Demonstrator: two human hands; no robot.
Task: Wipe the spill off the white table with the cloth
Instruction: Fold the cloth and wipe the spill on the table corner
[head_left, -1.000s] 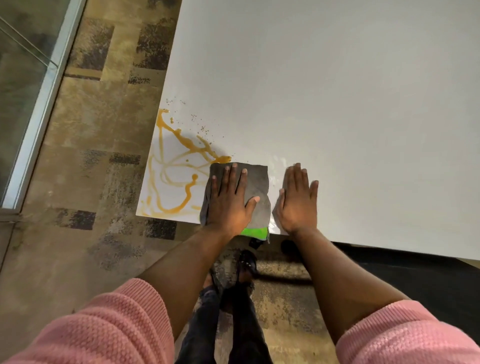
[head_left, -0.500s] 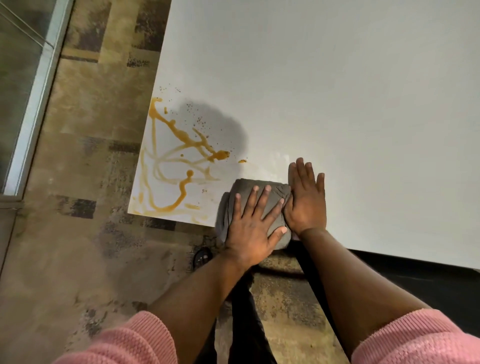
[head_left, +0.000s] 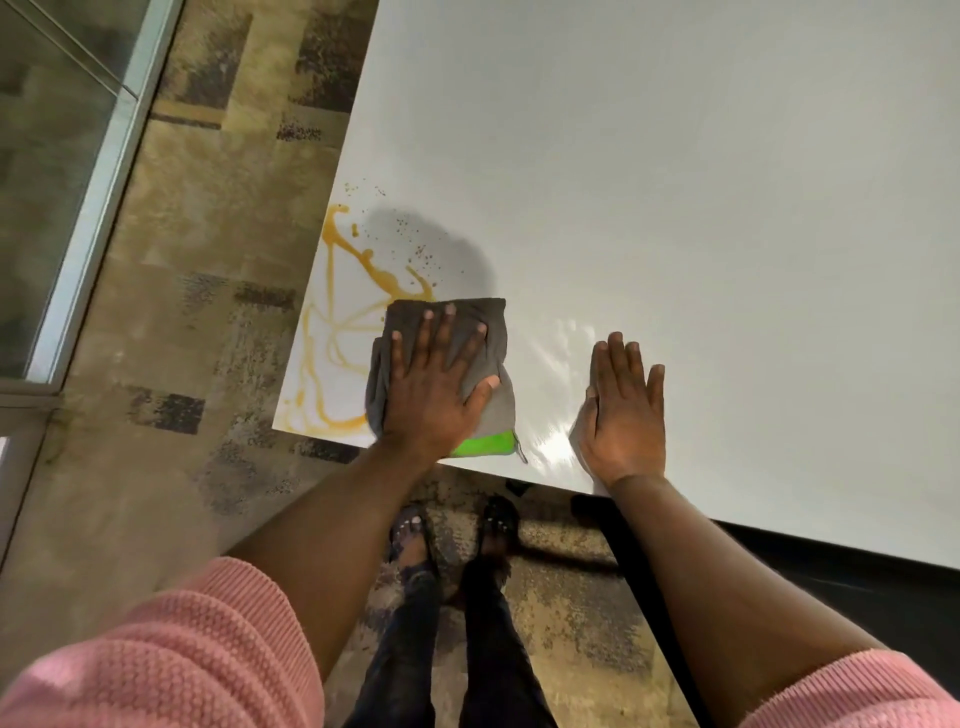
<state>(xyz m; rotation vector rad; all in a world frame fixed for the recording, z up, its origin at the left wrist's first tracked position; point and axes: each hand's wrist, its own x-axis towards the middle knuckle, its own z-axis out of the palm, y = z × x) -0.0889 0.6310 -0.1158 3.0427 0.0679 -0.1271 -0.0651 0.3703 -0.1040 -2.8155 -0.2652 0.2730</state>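
Observation:
An orange-brown spill (head_left: 332, 332) streaks the near left corner of the white table (head_left: 701, 197), with small specks beyond it. A folded grey cloth (head_left: 493, 332) with a green edge (head_left: 480, 444) lies at the spill's right side, covering part of it. My left hand (head_left: 436, 389) presses flat on the cloth with fingers spread. Flat on the bare table to the right of the cloth rests my right hand (head_left: 626, 415), holding nothing. A wet sheen (head_left: 558, 364) shows between the two hands.
The table's left edge and near edge meet just left of the spill. Patterned carpet (head_left: 208, 260) lies below, with a glass partition (head_left: 67, 182) at far left. My feet (head_left: 457, 530) stand under the near edge.
My left hand has pushed the cloth from the table's near edge leftward and forward onto the spill's right side. The right hand stays flat, now farther from the cloth.

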